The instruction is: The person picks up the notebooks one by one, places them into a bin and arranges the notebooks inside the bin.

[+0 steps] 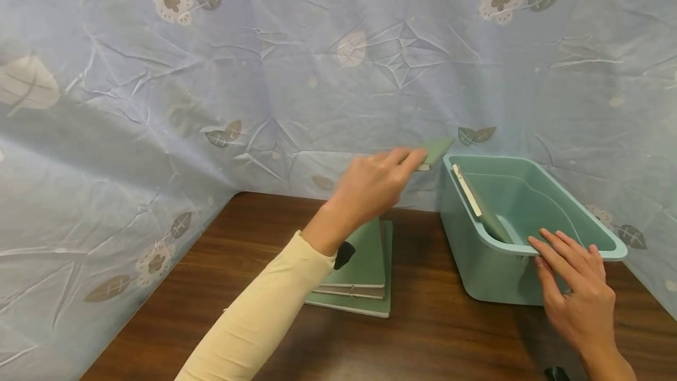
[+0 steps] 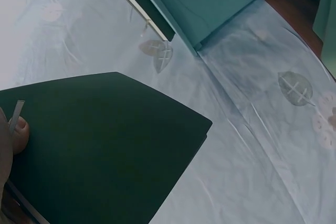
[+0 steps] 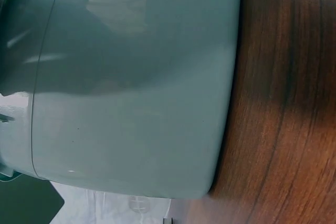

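- Clock directions are read from the centre of the head camera's view.
- Near the centre, towards 2 o'clock, a person's left hand [image 1: 370, 190] is raised above the table [image 1: 449, 334], its fingers curled in a firm pinch on a thin held book [image 1: 436, 150] with a green cover.
- The held book points towards 2 o'clock, in the air just beside the far-left corner of a bin. In the left wrist view a thumb lies on its cover at 9 o'clock.
- That bin [image 1: 502, 278], teal and open-topped, sits on the table between 3 and 4 o'clock.
- Inside it, along its 9 o'clock wall, a leaning book [image 1: 489, 216] stands tilted, green-covered, its pale page edge near the rim.
- Towards 4 o'clock, the right hand [image 1: 579, 293] rests on the bin's near rim, fingers almost straight and slightly spread, thumb against the outer wall.
- At 6 o'clock, partly behind the left forearm, a stack of green books [image 1: 367, 257] lies flat on the wood-grained table, the lowest reaching out past those above.
- A pale yellow sleeve [image 1: 264, 310] covers the left forearm, entering from 7 o'clock.
- Pale blue cloth [image 1: 317, 75] printed with leaves and flowers hangs behind, from 9 o'clock through 12 to 3.
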`<state>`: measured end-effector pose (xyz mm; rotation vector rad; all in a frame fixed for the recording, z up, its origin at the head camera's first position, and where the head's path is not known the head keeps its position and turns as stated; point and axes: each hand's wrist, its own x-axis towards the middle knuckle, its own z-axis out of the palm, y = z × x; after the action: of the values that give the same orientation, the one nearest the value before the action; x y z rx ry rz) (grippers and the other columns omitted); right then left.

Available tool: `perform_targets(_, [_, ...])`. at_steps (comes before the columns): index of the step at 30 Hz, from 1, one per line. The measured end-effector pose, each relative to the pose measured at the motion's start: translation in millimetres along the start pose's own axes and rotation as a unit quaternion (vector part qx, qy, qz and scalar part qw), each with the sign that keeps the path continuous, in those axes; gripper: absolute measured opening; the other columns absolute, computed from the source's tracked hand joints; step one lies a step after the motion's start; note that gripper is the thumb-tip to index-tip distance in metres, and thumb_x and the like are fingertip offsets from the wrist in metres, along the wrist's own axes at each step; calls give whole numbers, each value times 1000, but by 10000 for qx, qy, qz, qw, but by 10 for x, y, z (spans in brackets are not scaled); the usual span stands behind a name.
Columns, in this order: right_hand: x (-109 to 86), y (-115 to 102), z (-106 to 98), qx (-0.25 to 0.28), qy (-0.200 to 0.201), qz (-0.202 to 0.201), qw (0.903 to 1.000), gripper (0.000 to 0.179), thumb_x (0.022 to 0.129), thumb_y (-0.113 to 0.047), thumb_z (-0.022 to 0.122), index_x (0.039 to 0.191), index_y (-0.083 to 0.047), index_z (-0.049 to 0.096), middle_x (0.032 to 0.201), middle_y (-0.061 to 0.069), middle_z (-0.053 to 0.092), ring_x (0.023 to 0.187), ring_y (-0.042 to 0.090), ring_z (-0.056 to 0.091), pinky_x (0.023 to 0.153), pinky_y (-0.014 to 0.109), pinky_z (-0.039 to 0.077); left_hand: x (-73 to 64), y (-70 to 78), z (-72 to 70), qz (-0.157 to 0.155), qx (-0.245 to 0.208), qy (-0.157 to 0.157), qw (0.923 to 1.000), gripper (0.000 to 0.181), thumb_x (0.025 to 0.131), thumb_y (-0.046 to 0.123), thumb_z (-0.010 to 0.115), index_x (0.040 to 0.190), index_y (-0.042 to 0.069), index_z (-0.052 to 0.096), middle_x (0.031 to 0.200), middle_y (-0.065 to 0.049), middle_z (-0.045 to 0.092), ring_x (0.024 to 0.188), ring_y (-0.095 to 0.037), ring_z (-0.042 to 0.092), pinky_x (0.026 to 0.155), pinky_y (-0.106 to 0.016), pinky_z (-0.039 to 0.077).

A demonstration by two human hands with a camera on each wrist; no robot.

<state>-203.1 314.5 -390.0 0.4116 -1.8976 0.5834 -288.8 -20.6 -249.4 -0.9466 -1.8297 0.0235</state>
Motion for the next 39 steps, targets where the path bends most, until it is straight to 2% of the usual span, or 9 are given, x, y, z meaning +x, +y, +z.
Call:
perform_targets(4, [0, 7, -10, -32, -10, 20, 10000, 28, 96, -25, 65, 118, -11, 74, 129, 11, 67, 134, 19, 53, 119, 53, 24, 51, 47, 23, 28, 56, -72, 10000, 35, 97, -1, 35, 116, 14, 60, 109, 1, 72, 76, -15, 72, 45, -26, 48])
perform_targets(9, [-1, 7, -9, -9, -1, 22, 10000, 28, 96, -25, 65, 118, -11, 74, 129, 11, 67, 134, 19, 53, 119, 54, 25, 96, 121, 46, 46, -42, -147, 9999, 31, 102, 3, 34, 116, 14, 60, 109, 1, 71, 77, -16, 72, 48, -26, 51])
perform_targets(14, [29, -20, 25, 155, 74, -60, 9998, 26, 95, -22, 66, 116, -9, 75, 127, 13, 68, 133, 20, 54, 119, 54, 24, 112, 163, 54, 33, -10, -44, 10000, 30, 104, 6, 33, 116, 15, 59, 109, 2, 71, 82, -15, 73, 49, -28, 53])
perform_targets(20, [61, -24, 66, 196, 35, -59, 9998, 26, 94, -21, 66, 116, -10, 75, 127, 12, 68, 132, 21, 54, 119, 54, 24, 144, 196, 51, 100, 11, 51, 9999, 33, 102, 3, 31, 113, 15, 59, 109, 3, 71, 83, -15, 72, 50, -27, 53])
perform_targets(24, [54, -20, 58, 133, 46, -27, 9999, 26, 94, -22, 66, 116, -11, 75, 127, 11, 68, 132, 20, 54, 119, 52, 24, 188, 252, 72, 189, 23, 41, 9998, 30, 103, 5, 32, 113, 16, 59, 108, 3, 71, 86, -15, 72, 56, -28, 56])
perform_targets(27, [36, -12, 38, 69, 40, 5, 10000, 26, 95, -23, 66, 116, -11, 75, 127, 11, 68, 133, 19, 54, 119, 53, 24, 235, 317, 103, 283, 105, 95, 9995, 27, 104, 7, 35, 112, 17, 59, 105, 4, 70, 83, -14, 71, 57, -27, 56])
perform_targets(32, [22, 2, 5, 70, 86, 7, 9999, 27, 95, -24, 66, 116, -10, 75, 127, 11, 68, 133, 19, 54, 118, 55, 25, 306, 440, 171, 453, 184, 172, 9987, 24, 106, 11, 34, 107, 18, 58, 93, 6, 65, 65, -11, 64, 50, -25, 50])
perform_targets(39, [32, -5, -4, 89, 46, -27, 9999, 27, 95, -24, 66, 116, -9, 74, 127, 12, 68, 133, 20, 54, 118, 54, 25, 312, 542, 231, 548, 155, -67, 9984, 26, 109, 20, 31, 108, 19, 57, 93, 6, 64, 63, -11, 63, 50, -24, 51])
